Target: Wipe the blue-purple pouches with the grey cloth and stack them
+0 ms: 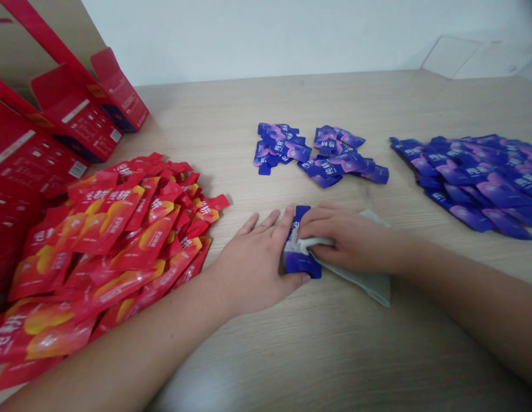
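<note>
A purple sachet (302, 264) lies flat on the table between my two hands. My left hand (259, 260) rests with its fingers spread, the thumb and forefinger against the sachet's left and lower edges. Over the sachet's right side, my right hand (347, 237) is closed on a folded white cloth (371, 284). A bunched part of the cloth touches the sachet's face. The cloth's loose end trails to the right, under my hand and onto the table. My right fingers cover part of the sachet.
A heap of red and orange sachets (115, 240) lies left, beside open red boxes (85, 114). Further back are loose purple sachets (278, 146) in small groups. A larger purple pile (476, 177) sits right. White panels (476, 57) stand by the wall on the wooden table (197, 120).
</note>
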